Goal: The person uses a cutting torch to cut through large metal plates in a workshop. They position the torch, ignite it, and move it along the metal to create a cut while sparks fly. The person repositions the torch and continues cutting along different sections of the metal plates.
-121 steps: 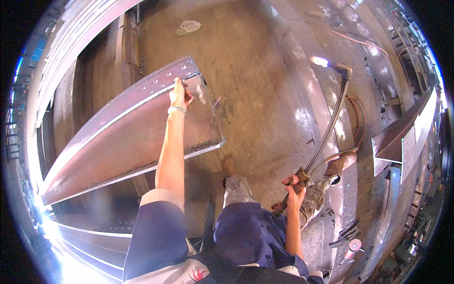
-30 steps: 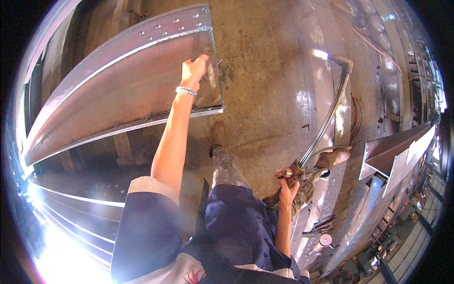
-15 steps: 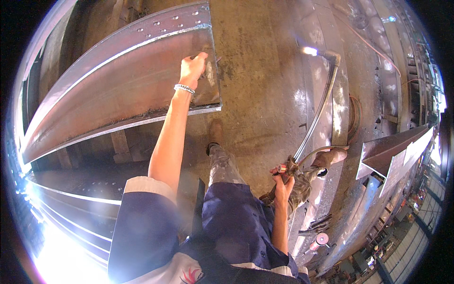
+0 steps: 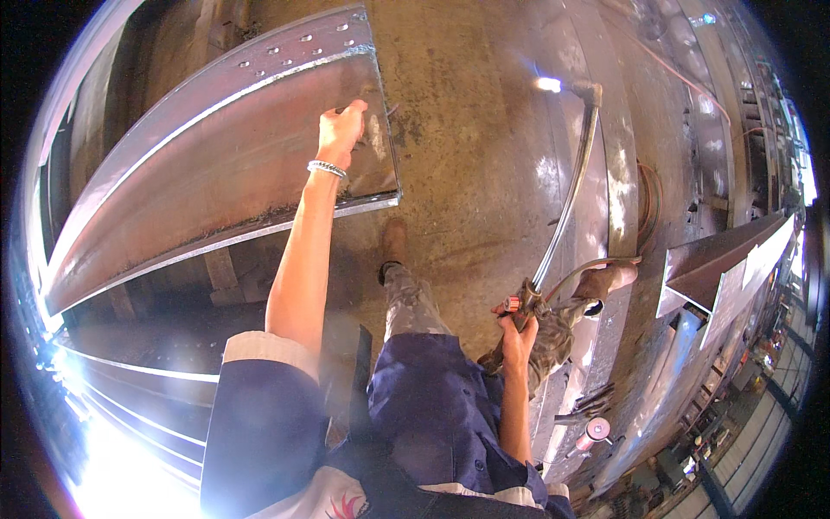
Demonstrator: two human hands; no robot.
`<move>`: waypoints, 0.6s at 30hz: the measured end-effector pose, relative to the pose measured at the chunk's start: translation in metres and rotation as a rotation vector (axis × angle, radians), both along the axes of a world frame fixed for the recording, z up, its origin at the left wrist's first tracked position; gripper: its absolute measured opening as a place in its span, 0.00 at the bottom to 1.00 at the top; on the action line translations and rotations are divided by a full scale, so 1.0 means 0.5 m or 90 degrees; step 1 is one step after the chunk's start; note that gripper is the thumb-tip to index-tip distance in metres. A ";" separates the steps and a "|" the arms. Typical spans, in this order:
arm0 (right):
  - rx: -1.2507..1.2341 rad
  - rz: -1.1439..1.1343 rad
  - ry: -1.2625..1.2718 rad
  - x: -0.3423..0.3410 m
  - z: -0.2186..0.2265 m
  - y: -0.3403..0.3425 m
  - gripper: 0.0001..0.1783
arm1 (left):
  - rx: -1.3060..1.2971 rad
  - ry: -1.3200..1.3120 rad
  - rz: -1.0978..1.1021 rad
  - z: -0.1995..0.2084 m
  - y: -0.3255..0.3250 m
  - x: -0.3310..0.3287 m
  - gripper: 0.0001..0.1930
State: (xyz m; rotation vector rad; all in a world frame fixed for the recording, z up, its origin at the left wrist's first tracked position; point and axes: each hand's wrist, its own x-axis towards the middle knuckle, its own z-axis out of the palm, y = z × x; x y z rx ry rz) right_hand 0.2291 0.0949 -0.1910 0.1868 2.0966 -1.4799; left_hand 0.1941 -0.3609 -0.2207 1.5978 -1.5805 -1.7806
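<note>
My right hand (image 4: 518, 337) is wrapped round the handle of a cutting torch (image 4: 571, 195), beside its red knob (image 4: 513, 304). The torch's long metal tubes reach up and away from me to a bent head, where a bright flame (image 4: 548, 84) burns, pointing left. My left arm is stretched forward, and my left hand (image 4: 343, 134) is closed over the right end of a big rusty steel beam (image 4: 216, 160). Whatever its fingers hold, if anything, is hidden. Several holes run through the beam's far flange.
A brown hose (image 4: 596, 264) trails right from the torch, past my boots. Steel plates and flat bars (image 4: 618, 173) lie along the right. An angled steel piece (image 4: 726, 268) and a small red-and-silver cylinder (image 4: 595, 430) are at the right. Glare whitens the lower left.
My left hand has shifted slightly left and nearer me over the beam. The torch head has swung a little left and away, its flame still lit; the right hand's grip is unchanged.
</note>
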 end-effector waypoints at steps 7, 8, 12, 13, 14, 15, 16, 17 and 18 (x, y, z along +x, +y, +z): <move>0.029 0.009 0.001 0.004 -0.017 0.015 0.14 | -0.012 -0.032 -0.027 -0.001 -0.005 0.002 0.15; 0.075 0.006 -0.016 0.005 -0.019 0.019 0.14 | -0.002 -0.015 -0.019 -0.002 -0.005 0.003 0.15; 0.001 0.009 -0.016 0.006 -0.019 0.020 0.15 | 0.003 0.004 -0.004 -0.007 -0.007 -0.001 0.17; 0.001 0.005 -0.021 0.006 -0.015 0.018 0.16 | 0.001 -0.011 0.000 -0.007 -0.008 -0.002 0.17; 0.009 0.000 -0.038 0.006 -0.012 0.015 0.16 | -0.008 0.006 -0.002 -0.007 -0.006 -0.002 0.17; 0.008 0.000 -0.028 0.005 -0.007 0.013 0.16 | -0.015 0.010 -0.001 -0.007 -0.004 0.000 0.17; 0.013 0.000 -0.030 0.004 -0.003 0.010 0.16 | -0.024 0.009 -0.003 -0.005 -0.002 0.001 0.17; 0.012 0.008 -0.033 0.003 0.000 0.007 0.17 | -0.017 0.005 -0.007 -0.004 -0.001 0.003 0.17; 0.021 0.008 -0.028 0.001 0.003 0.005 0.17 | -0.012 -0.004 -0.014 -0.001 -0.001 0.004 0.16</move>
